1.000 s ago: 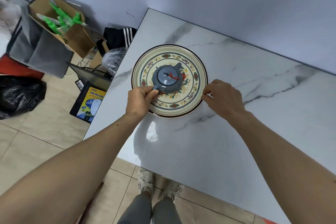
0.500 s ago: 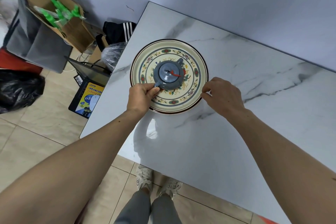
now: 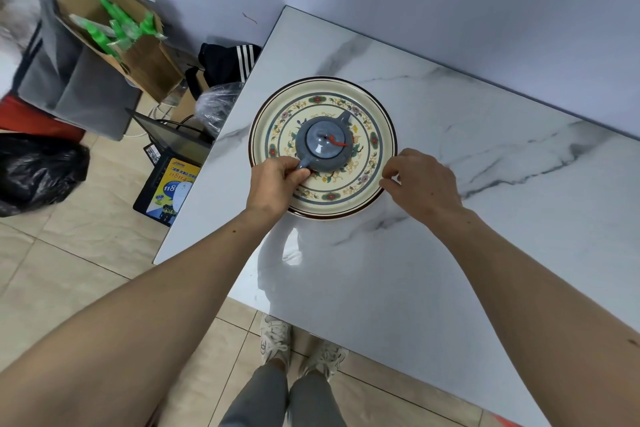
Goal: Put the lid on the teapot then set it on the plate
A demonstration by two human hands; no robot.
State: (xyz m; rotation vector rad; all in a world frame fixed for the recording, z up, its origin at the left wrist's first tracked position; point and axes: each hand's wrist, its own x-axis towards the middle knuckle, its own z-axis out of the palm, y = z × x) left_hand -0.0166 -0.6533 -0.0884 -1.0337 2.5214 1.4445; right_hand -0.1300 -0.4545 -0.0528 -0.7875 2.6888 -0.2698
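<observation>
Lid [image 3: 323,141] on teapot [image 3: 341,159], teapot centred on plate [image 3: 388,121], task looks nearly done: left hand [image 3: 277,182] pinches the pot's handle [image 3: 303,164], right hand [image 3: 420,180] curls at plate rim, grip unclear.

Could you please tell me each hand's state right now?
Left hand: holds the teapot by its handle.
Right hand: fingers curled at the plate's rim; grip unclear.

one teapot [image 3: 334,163], one lid [image 3: 318,145], one plate [image 3: 382,130], one left hand [image 3: 275,182], one right hand [image 3: 424,180]
</observation>
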